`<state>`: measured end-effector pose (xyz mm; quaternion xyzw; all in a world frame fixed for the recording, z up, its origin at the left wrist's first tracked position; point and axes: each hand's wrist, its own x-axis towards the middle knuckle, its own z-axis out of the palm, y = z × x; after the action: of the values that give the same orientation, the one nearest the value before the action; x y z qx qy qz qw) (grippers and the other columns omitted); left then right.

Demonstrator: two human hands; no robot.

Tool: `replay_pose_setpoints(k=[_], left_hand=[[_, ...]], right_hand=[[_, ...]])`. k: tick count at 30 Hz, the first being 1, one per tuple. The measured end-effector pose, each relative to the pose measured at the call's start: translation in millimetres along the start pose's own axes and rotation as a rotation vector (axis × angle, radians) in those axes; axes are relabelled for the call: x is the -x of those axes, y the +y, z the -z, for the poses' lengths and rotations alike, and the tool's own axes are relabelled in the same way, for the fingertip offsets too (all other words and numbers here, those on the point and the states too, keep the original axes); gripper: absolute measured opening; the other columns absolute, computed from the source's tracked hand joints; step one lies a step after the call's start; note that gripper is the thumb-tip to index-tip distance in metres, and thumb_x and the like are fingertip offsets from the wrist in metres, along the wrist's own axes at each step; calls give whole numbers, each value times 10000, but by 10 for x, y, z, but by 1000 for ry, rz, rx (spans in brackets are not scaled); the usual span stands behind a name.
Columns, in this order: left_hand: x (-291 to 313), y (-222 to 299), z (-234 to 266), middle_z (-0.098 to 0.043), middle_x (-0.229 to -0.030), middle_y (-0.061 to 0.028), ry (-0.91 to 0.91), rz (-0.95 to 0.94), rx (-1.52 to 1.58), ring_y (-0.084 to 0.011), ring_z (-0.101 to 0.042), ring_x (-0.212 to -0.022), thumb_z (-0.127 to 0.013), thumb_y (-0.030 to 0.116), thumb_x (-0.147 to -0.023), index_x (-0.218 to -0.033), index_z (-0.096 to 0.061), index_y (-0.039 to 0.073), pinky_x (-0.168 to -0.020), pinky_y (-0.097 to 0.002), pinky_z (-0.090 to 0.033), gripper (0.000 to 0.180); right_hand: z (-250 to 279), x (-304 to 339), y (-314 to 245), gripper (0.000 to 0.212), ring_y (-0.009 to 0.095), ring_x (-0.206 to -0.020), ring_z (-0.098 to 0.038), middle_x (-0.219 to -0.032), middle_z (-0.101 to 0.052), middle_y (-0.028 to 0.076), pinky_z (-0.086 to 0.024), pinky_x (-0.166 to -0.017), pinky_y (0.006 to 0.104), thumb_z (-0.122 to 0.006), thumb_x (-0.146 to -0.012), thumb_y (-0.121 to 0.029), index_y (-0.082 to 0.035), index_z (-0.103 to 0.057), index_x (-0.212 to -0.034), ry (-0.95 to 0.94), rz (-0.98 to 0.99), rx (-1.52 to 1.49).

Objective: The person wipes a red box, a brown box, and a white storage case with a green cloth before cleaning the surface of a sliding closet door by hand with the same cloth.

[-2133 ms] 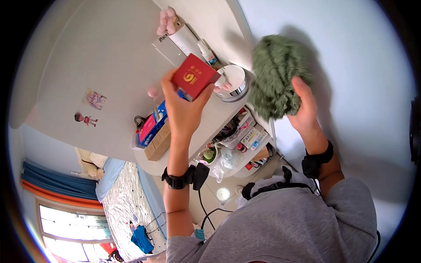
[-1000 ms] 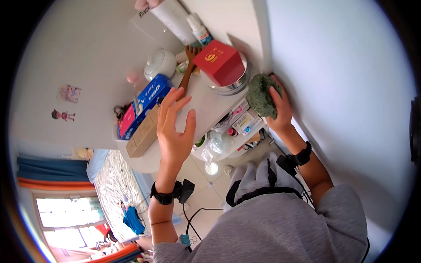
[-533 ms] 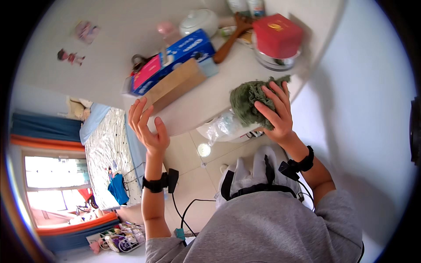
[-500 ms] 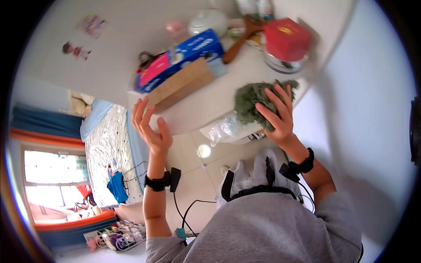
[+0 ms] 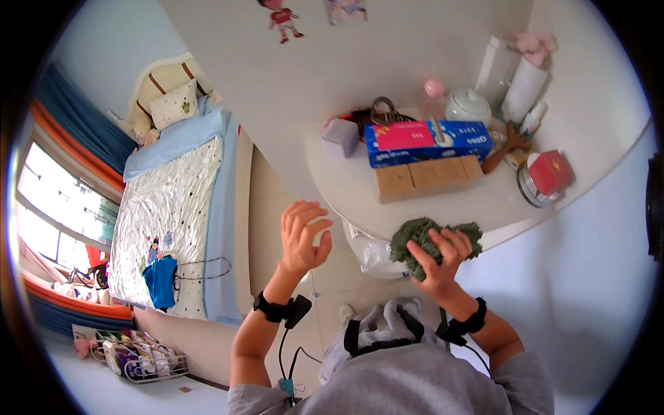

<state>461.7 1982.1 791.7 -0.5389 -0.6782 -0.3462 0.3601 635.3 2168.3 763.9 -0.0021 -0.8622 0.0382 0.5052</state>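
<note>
My right hand grips a crumpled dark green cloth-like bundle with a fuzzy, ruffled surface. Its fingers press over the bundle at the front edge of a white table. My left hand holds nothing; its fingers are spread in the air left of the table. Beyond the bundle lies a long brown cardboard box. Behind that box stands a blue and pink snack box. Farther right, a red box rests on a round clear container.
A brown wooden object, a white lidded pot and a white bottle stand at the table's back. Below the edge hangs a clear plastic bag. A bed lies to the left, a wire basket lower left.
The view has turned, so the table's things appear farther right and the bed shows more. The green bundle stays in my right hand. My left hand remains empty with its fingers apart.
</note>
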Motion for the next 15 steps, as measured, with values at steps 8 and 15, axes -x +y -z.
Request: replay_pose_setpoints(k=[8,15], left_hand=[[110,-305,130,-544,-949,-56,-74,-42,101,-238,-527,-914,-591,7,-605,-872,-518,77,-799,-383,-425,286],[192,-662,390,-522,-1020,-86,-118,130,55,-266,-508,-939,-595,18,-647,-948,-505,70,-813,-369,-402,318]], right_hand=[[-413,-206,-621,326,242,-1009,-389,-1094,-449,58,-290,-869,413,-578,-683,-167,-248,-590,-999,-66,-48,200],[-707,-285,-835,394,246,-1026,-380,-1107,-446,63,-278,-877,417,-552,-673,-56,-231,-580,-1025,-15,-84,316]])
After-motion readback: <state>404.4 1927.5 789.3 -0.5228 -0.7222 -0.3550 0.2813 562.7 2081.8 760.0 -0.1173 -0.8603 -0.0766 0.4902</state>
